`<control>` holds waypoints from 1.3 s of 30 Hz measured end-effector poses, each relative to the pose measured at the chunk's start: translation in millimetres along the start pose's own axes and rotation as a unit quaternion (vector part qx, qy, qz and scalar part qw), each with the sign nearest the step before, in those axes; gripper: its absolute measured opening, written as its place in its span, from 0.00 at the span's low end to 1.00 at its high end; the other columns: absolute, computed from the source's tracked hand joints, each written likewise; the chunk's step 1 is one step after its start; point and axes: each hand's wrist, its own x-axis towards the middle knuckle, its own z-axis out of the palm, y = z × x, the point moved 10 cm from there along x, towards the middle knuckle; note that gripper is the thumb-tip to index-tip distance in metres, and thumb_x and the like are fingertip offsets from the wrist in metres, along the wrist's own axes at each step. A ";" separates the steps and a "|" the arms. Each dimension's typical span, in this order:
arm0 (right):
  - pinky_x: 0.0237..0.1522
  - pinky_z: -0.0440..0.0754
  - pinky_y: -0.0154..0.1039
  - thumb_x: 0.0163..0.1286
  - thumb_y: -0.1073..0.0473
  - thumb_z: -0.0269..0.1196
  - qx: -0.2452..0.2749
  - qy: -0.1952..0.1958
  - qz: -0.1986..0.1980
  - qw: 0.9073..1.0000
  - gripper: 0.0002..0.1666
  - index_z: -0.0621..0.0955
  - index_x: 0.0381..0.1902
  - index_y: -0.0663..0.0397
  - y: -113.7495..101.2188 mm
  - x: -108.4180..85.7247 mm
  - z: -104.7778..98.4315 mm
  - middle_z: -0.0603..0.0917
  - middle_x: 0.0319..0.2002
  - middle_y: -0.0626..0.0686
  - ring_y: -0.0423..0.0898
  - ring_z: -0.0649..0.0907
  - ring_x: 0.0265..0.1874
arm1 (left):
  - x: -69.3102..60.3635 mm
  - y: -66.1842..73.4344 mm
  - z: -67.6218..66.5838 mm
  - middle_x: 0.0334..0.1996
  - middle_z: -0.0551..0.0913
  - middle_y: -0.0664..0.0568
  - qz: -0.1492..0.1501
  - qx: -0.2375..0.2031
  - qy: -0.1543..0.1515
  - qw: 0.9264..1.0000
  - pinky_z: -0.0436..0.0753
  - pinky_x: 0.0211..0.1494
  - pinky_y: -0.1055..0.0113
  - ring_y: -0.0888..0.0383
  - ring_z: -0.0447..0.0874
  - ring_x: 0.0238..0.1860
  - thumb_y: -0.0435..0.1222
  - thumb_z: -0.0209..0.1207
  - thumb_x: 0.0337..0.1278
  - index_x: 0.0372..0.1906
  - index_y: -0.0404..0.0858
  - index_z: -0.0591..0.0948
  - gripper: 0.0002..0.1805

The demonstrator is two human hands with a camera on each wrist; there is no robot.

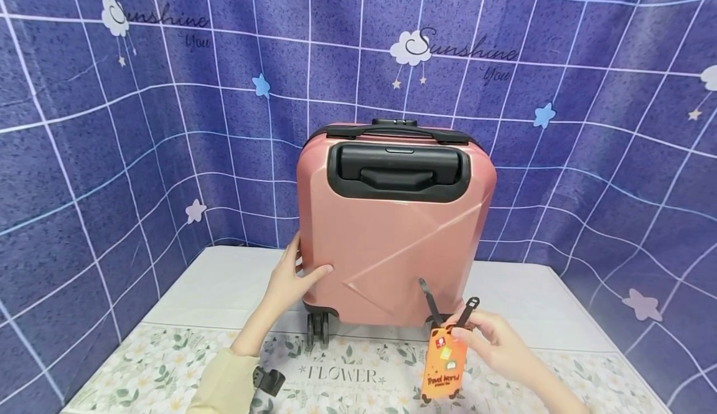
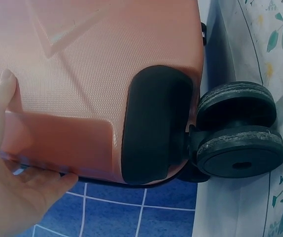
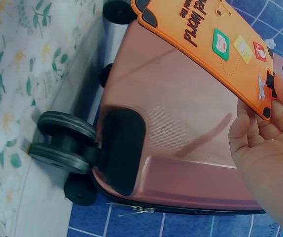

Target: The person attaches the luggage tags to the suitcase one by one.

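Note:
A pink hard-shell suitcase point(image 1: 386, 246) stands upright on its wheels, its black telescopic handle point(image 1: 398, 168) pushed down. My left hand point(image 1: 294, 277) grips the suitcase's left side low down, thumb on the front face and fingers round the edge; the left wrist view shows this hand point(image 2: 18, 173) near a black corner guard point(image 2: 156, 123). Between thumb and fingers, my right hand point(image 1: 487, 333) pinches an orange luggage tag point(image 1: 444, 364) by its top, in front of the suitcase's lower right corner. The tag's black strap point(image 1: 430, 308) hangs unfastened, its two ends sticking up.
The table is covered by a white cloth point(image 1: 224, 289) and a floral mat point(image 1: 347, 376) printed "FLOWER". Behind and at both sides hangs a blue gridded curtain point(image 1: 235, 109). Zipper pulls point(image 3: 136, 210) show on the suitcase's side in the right wrist view.

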 end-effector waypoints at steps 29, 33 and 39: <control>0.49 0.74 0.29 0.61 0.78 0.56 -0.038 0.062 -0.040 0.997 0.19 0.81 0.43 0.51 -25.4 23.3 -17.4 0.84 0.39 0.45 0.35 0.80 0.44 | -1.0 -1.8 -1.3 0.65 0.66 0.45 0.009 0.002 0.010 1.000 0.75 0.61 0.53 0.47 0.69 0.63 0.48 0.68 0.47 0.74 0.48 0.50 0.53; 0.49 0.75 0.28 0.59 0.78 0.58 -0.054 0.066 -0.065 0.994 0.20 0.82 0.42 0.51 -34.3 26.9 -20.7 0.84 0.39 0.46 0.35 0.80 0.44 | -1.6 0.3 -1.3 0.65 0.67 0.44 0.015 0.000 0.011 1.000 0.75 0.60 0.52 0.46 0.70 0.63 0.47 0.68 0.47 0.74 0.48 0.50 0.52; 0.49 0.75 0.28 0.59 0.78 0.59 -0.078 0.079 -0.060 0.992 0.19 0.82 0.40 0.51 -36.8 31.8 -28.1 0.84 0.38 0.45 0.34 0.80 0.43 | -2.1 0.8 -1.6 0.65 0.66 0.44 0.014 -0.004 0.013 1.000 0.75 0.61 0.53 0.46 0.70 0.63 0.47 0.68 0.47 0.74 0.49 0.50 0.52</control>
